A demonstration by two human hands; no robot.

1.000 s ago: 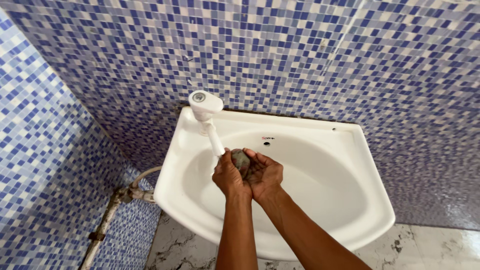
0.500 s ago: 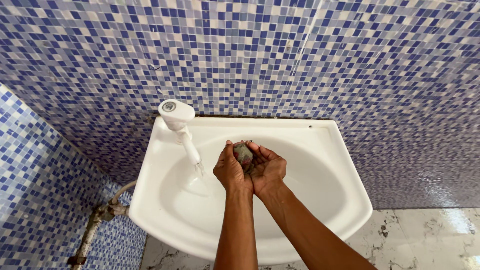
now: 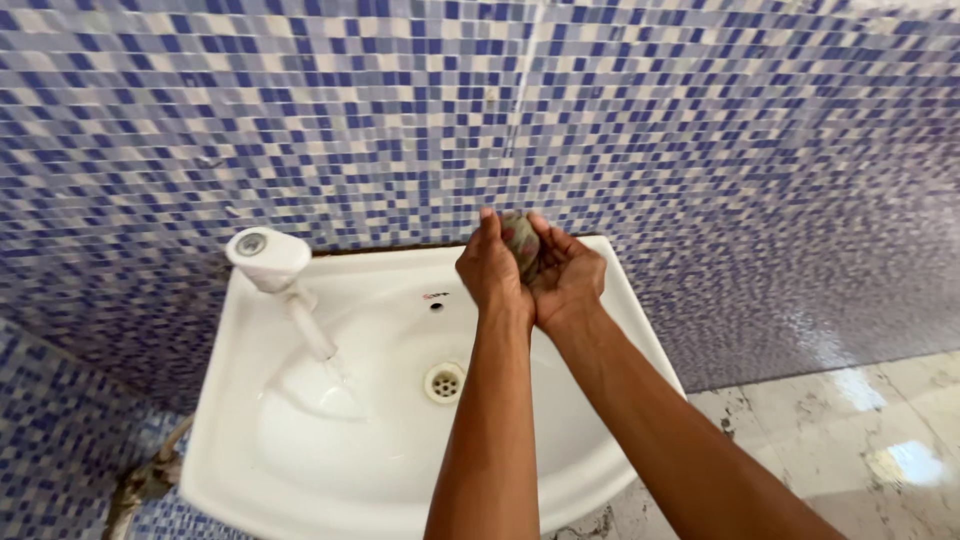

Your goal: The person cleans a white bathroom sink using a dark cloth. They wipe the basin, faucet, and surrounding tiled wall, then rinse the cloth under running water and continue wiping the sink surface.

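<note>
Greyish-green rounded lump, mottled and perhaps a worn soap or stone, pressed between the two hands above the rear right part of a white ceramic wall-hung washbasin. Left hand: fingers straight and upright, palm flat against the lump's left side. Right hand: cupped, fingers curved round the lump's right and rear sides; both hands are closed upon it, heels of the palms touching beneath it. Both bare forearms rise from the lower edge of the view. White plastic tap at the basin's left rear corner, its spout angled down into the bowl with a thin stream of water running. Round metal drain in the bowl's centre, well clear of the hands. Blue, white and beige mosaic-tiled wall behind; pale marbled floor at lower right.
</note>
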